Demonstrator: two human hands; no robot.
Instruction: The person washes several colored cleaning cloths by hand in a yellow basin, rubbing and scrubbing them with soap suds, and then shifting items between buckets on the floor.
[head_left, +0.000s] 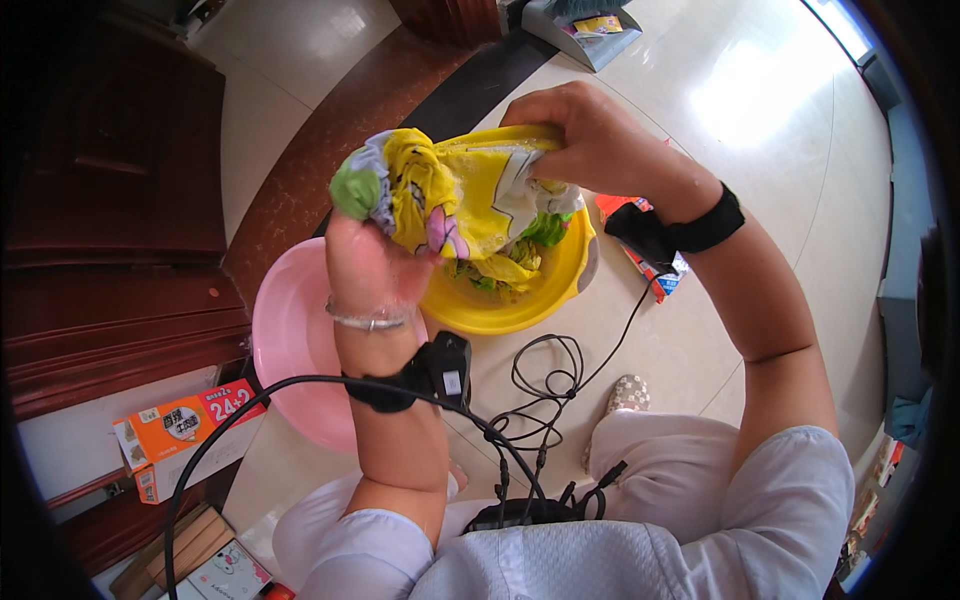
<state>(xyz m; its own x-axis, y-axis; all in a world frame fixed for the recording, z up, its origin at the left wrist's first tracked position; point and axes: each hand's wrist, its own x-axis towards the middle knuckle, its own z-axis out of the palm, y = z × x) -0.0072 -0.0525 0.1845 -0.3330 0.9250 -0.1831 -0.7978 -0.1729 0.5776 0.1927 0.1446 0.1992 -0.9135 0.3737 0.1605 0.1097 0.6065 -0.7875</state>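
A wet yellow printed cloth (480, 187), with white, green, lilac and pink parts, is stretched between my two hands. My left hand (379, 262) has the bunched end of the cloth; its fingers are hidden under the folds. Thumb and fingers of my right hand (581, 135) pinch the other end by its yellow edge. Suds cling to the fabric and to the bracelet (371, 322) on my left wrist. Below the cloth, a yellow basin (517, 319) contains water and more yellow and green cloth (510, 270). A pink basin (289, 330) stands beside it, partly behind my left arm.
Black cables (551, 375) lie looped on the tiled floor and run to devices strapped on both forearms. An orange-and-blue packet (660, 281) lies right of the yellow basin. At left are a dark wooden door (127, 165) and a cardboard box (187, 435). A dustpan (581, 37) is at the top.
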